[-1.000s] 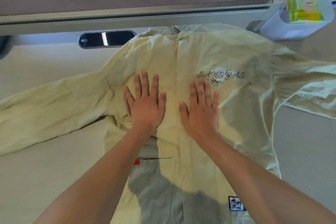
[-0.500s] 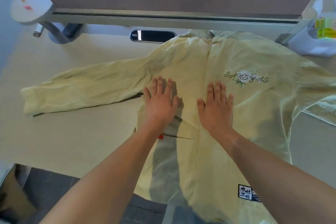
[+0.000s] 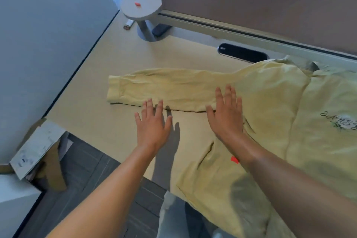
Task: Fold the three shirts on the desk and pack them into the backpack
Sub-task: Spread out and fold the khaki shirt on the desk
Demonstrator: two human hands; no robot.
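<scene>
Across the middle of the frame a pale yellow shirt [image 3: 270, 121] lies front-up on the tabletop [image 3: 116, 131], its body filling the right side and its hem hanging over the near edge, one sleeve [image 3: 164, 87] stretched flat toward the left. The right hand [image 3: 227, 114] rests flat, fingers straight and released, where that sleeve meets the body; the left hand [image 3: 152, 123] is likewise spread and grasping nothing, its fingertips at the sleeve's lower edge, palm over bare tabletop. No backpack or other shirts are in view. The step in hand looks like smoothing the sleeve ahead of folding it inward. To do it well, I would keep the right palm pinning the shoulder seam as a hinge, take the cuff [image 3: 114, 89] with the left, and carry it across the chest in one sweep, keeping the crease straight.
</scene>
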